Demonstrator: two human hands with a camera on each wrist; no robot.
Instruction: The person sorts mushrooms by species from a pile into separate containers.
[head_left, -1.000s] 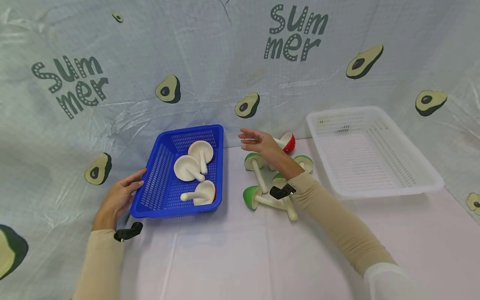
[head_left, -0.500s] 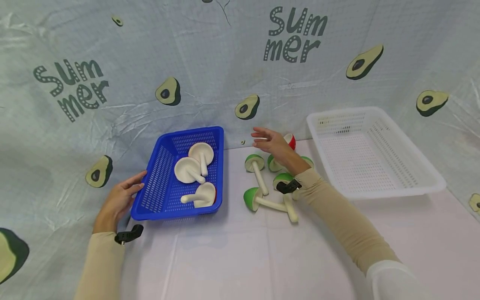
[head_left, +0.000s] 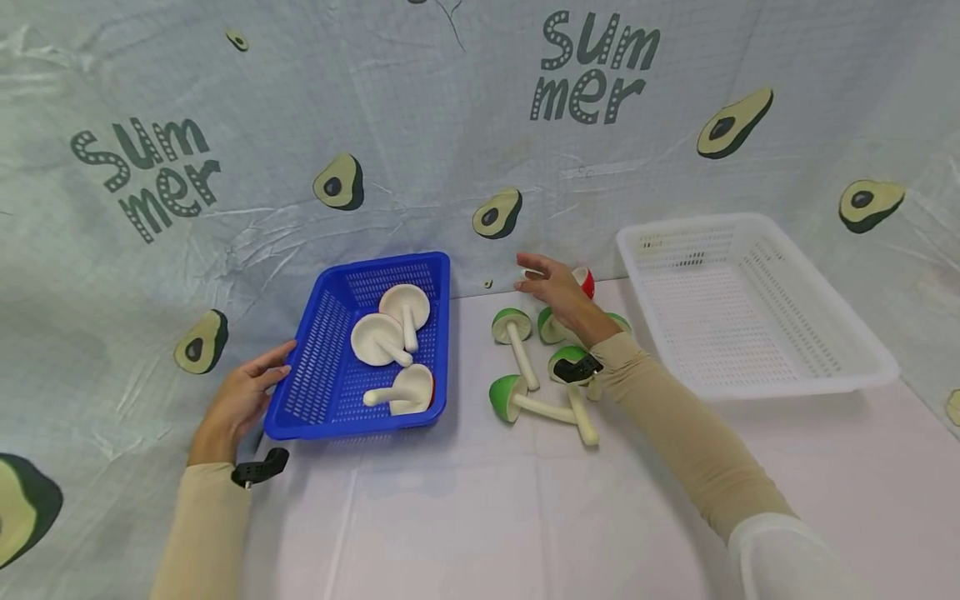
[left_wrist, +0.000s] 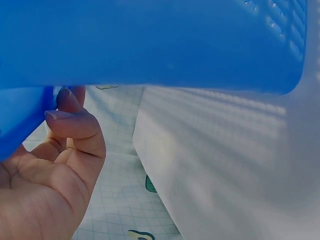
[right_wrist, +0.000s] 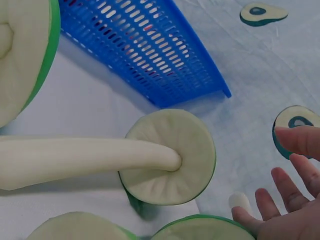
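Observation:
My left hand (head_left: 238, 408) grips the left rim of a blue plastic basket (head_left: 444, 350); in the left wrist view its bent fingers (left_wrist: 75, 125) meet the rim. Several toy mushrooms lie in the basket, including a white-stemmed one (head_left: 405, 390) showing a little red. Over the table, my right hand (head_left: 558, 293) has its fingers spread and loosely bent, right above a red-capped mushroom (head_left: 586, 281) that it partly covers. A pale stem tip (right_wrist: 240, 201) shows beside the little finger in the right wrist view. Just in front lie several green-capped mushrooms, one (head_left: 512, 325) with a long pale stem.
A white plastic basket (head_left: 795, 390) stands on the right. Another green-capped mushroom (head_left: 508, 398) lies nearer the front, its stem meeting another stem (head_left: 582, 421). A cloth printed with avocados (head_left: 498, 213) hangs behind the white-covered table (head_left: 450, 517).
My right hand has moved right, away from the blue basket and over the red-capped mushroom, staying spread. The left hand stays at the blue basket's rim.

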